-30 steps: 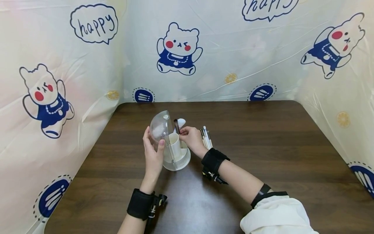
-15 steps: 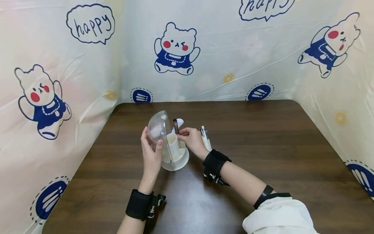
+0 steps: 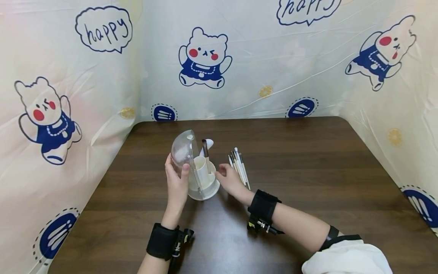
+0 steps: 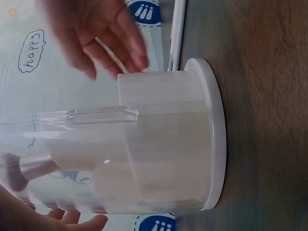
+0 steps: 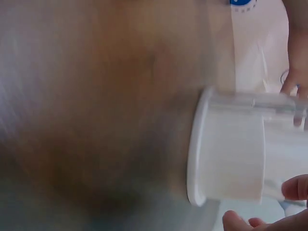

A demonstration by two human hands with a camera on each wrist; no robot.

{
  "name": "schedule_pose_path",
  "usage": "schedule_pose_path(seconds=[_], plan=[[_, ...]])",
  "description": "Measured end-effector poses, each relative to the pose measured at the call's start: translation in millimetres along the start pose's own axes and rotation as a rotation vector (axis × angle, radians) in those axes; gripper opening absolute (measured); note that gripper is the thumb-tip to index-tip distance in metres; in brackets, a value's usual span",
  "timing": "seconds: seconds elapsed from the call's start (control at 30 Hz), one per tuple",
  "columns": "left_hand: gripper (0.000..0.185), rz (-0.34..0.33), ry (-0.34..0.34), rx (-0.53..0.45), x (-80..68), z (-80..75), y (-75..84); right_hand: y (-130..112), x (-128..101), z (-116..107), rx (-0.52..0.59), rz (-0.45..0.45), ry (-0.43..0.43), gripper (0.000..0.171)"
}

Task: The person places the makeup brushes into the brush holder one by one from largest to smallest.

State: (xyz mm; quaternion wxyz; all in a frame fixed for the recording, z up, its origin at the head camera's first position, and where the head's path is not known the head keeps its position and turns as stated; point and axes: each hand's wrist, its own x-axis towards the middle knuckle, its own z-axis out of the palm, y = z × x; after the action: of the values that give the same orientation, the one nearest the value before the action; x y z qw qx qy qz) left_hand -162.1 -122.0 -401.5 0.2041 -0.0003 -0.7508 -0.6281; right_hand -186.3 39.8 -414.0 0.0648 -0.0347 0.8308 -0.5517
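Wristbands, black, circle both forearms at the near edge of the dark wooden table [image 3: 308, 160], and a white sleeve [image 3: 345, 260] shows at about 4 o'clock. From the left forearm at 7 o'clock, the left hand [image 3: 176, 182] reaches toward 12 and grips the clear dome cover [image 3: 184, 152] of a white round brush holder [image 3: 205, 186], thumb on the near face and fingers curled round the far side. The cover stands swung open on the holder's 9 o'clock side. The holder sits on the table near its middle, upright on a flat rimmed base. Just at its 3 o'clock, the right hand [image 3: 230, 180] hovers low above the table with fingers loosely spread and holding nothing, close to the holder's wall but apart from it. One brush with a dark head [image 3: 204, 146] stands in the holder beside a white rounded piece. Farther out at 1 o'clock from the right hand, a bundle of slim brushes [image 3: 239, 167] lies on the table. Beyond, at 12 o'clock, cartoon bear sheeting [image 3: 205, 57] walls off the table.
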Motion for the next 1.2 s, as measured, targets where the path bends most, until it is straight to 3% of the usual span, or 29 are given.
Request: schedule_pose_path(seconds=[0.1,0.3,0.7,0.97,1.2], plan=[[0.108,-0.014,0.002,0.018,0.1,0.0,-1.8,3,-10,4,0.018,0.042,-0.05,0.047],[0.106,-0.035,-0.017,0.031,0.0,-1.0,-2.3,2,-17,11,0.007,0.01,-0.086,0.052],[0.11,-0.028,-0.024,0.034,1.7,-2.8,-4.8,-1,-5,16,0.062,-0.026,-0.121,0.053],[0.108,-0.029,-0.017,0.051,1.9,-2.2,-5.1,-4,2,15,0.024,0.002,-0.127,0.055],[0.105,-0.036,-0.02,0.042,1.0,-2.4,-3.2,-7,-8,17,-0.029,0.053,-0.147,0.066]])
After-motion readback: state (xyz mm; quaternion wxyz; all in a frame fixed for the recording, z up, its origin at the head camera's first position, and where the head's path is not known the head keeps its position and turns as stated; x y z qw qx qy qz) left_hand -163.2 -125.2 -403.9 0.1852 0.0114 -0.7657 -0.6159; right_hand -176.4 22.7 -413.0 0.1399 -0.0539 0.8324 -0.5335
